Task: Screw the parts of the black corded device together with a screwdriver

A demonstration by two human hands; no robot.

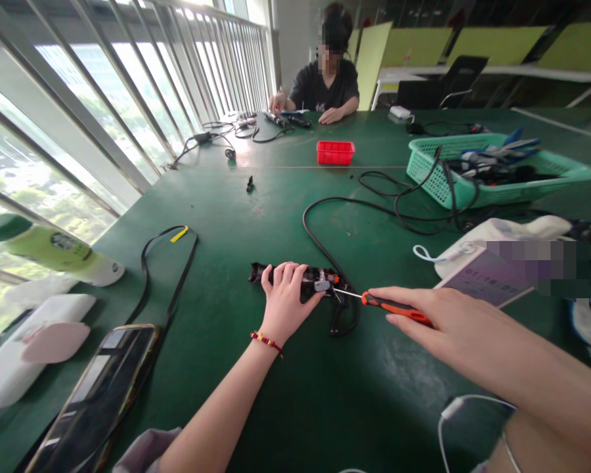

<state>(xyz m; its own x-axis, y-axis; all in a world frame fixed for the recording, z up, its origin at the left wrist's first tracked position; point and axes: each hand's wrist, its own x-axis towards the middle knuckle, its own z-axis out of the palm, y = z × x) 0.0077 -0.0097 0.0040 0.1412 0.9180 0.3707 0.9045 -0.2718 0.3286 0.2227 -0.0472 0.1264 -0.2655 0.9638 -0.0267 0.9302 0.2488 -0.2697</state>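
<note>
On the green table lies a black corded device (pixel 311 274) with its inner parts and small coloured wires exposed at the right end. My left hand (pixel 286 289) lies over its body, fingers curled across the top and thumb near a small grey part (pixel 321 286). My right hand (pixel 438 315) is closed round the orange and black handle of a screwdriver (pixel 394 307). The screwdriver's thin shaft points left, and its tip reaches the exposed parts beside my left thumb; whether it touches a screw is too small to tell. A black cable (pixel 320 243) runs from the device toward the right.
A green basket (pixel 443 187) with tools and cables stands at right, near a device with a screen (pixel 492 272). A red tray (pixel 335 153) sits farther back. At left are a bottle (pixel 54 249) and a phone (pixel 98 387). Another person (pixel 325 85) works opposite.
</note>
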